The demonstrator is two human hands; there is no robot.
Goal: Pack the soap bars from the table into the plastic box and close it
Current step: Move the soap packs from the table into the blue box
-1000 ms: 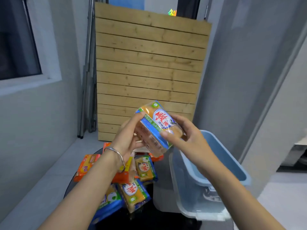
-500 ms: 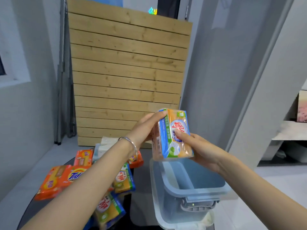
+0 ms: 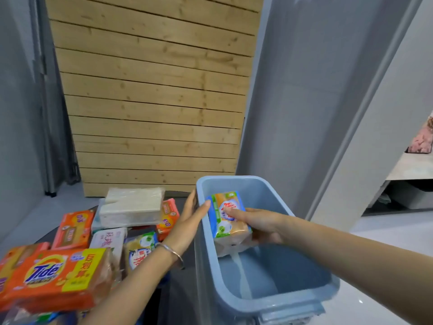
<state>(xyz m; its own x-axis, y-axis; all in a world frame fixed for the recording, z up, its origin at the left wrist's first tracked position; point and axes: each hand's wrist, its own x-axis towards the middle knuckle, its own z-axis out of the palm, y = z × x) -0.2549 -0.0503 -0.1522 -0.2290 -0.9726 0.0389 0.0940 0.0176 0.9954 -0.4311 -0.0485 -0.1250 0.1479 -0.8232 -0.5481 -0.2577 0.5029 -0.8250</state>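
Note:
The blue plastic box (image 3: pixel 304 299) stands open to the right of the dark table, nothing else visible inside it. My right hand (image 3: pixel 260 225) holds a soap pack (image 3: pixel 228 221) with a blue, green and orange wrapper inside the box, near its left wall. My left hand (image 3: pixel 191 221) rests on the box's left rim, thumb touching the pack's edge. Several wrapped soap packs lie on the table to the left: an orange Tide pack (image 3: pixel 54 277), an orange pack (image 3: pixel 73 228), a white pack (image 3: pixel 107 240), a yellow and blue pack (image 3: pixel 140 252).
A pale clear-wrapped block (image 3: pixel 132 206) lies on top of the packs at the table's back. A wooden slat panel (image 3: pixel 152 102) leans against the wall behind. A grey pillar (image 3: pixel 304 90) rises to the right of it; white floor lies beyond the box.
The soap pack came down from chest height into the box with my right hand. My left hand let go of the pack and moved onto the box's rim. The view tilted down.

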